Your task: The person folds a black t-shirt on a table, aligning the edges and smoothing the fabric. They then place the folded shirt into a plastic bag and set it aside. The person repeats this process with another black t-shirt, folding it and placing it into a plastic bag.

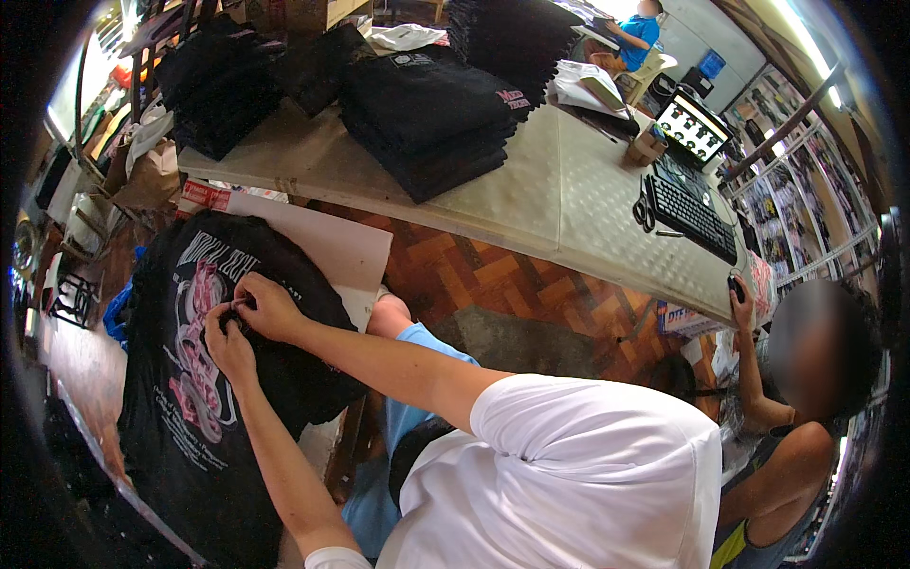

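A black T-shirt [284, 398] with a large pink and white print [199, 348] lies spread before me, its far part bunched up and its near part hanging down. Above the print my right hand [270, 309] bends inward, thumb and fingers pinched together. My left hand [231, 352] meets it there, fingertips almost touching the right ones. Between them shows a small dark bit that looks like the shirt's black fabric; the fingers hide most of it. Past the shirt, a white board or box flap [348, 242] sticks out.
A long pale table [490, 213] carries stacks of folded black shirts [434, 121], scissors [643, 210], a keyboard [693, 217] and a laptop [693, 128]. A co-worker's hand [743, 302] rests on a mouse at right. Another person [636, 43] sits far back.
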### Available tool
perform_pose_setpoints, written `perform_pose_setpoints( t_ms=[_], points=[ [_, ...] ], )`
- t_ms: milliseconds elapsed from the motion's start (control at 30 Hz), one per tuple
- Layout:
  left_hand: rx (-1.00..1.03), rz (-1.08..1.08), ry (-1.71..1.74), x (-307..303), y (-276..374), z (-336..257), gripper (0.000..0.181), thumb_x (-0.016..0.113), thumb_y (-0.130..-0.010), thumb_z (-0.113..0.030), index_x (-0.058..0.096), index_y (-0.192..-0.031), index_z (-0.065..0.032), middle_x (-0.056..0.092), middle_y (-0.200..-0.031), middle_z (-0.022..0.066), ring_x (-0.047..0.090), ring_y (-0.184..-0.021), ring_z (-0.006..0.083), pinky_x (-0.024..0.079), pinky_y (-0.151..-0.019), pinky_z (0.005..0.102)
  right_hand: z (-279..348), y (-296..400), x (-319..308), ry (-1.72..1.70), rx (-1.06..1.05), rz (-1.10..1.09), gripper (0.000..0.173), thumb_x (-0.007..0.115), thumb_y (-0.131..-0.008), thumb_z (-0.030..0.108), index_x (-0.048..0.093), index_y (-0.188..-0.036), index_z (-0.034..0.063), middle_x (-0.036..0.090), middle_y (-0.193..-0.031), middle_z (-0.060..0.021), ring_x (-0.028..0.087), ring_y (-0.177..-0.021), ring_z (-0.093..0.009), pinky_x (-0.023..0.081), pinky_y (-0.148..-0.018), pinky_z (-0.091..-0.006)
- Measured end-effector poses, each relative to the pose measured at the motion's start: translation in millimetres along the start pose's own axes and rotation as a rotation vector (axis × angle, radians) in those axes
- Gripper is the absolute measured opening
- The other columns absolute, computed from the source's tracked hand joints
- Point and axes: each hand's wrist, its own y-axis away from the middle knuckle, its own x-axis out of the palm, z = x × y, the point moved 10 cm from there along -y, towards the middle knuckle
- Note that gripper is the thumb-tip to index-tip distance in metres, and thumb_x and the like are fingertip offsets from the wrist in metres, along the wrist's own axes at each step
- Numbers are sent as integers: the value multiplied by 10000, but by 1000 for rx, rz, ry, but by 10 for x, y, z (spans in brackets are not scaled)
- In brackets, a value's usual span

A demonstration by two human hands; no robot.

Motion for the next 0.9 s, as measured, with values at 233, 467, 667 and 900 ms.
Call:
perform_pose_setpoints(
  t_ms=[233, 467, 667, 900],
  points=[
    [16, 85, -76, 50, -62, 87, 243, 570, -807, -15, 617, -1045, -16, 634, -1039, 139, 596, -1002, 311, 441, -900, 366, 48, 6, 36, 65, -28, 34, 138, 673, -764, 82, 603, -871, 28, 569, -856, -137, 592, -821, -311, 481, -730, -396],
    [71, 31, -199, 13, -1, -52, 223, 606, -823, -54, 632, -1043, -30, 630, -1066, 122, 575, -1026, 311, 429, -909, 374, 53, 20, -25, 14, 38, -6, 98, 662, -782, 61, 616, -853, 12, 595, -857, -134, 609, -818, -294, 487, -721, -369],
    [111, 4, -219, -2, 33, -150, 196, 595, -835, -61, 627, -1026, -31, 626, -1060, 121, 564, -1012, 318, 424, -900, 382, -9, 21, -4, 47, 7, -20, 90, 657, -784, 58, 617, -852, 13, 598, -863, -143, 612, -812, -305, 488, -716, -372],
    [57, -48, -171, -21, 44, -47, 160, 587, -853, -82, 609, -1001, -28, 622, -1008, 142, 548, -990, 345, 414, -880, 410, 184, -164, 150, 205, -157, 166, 68, 649, -792, 91, 635, -817, 29, 590, -853, -147, 588, -849, -332, 472, -765, -408]
  ],
)
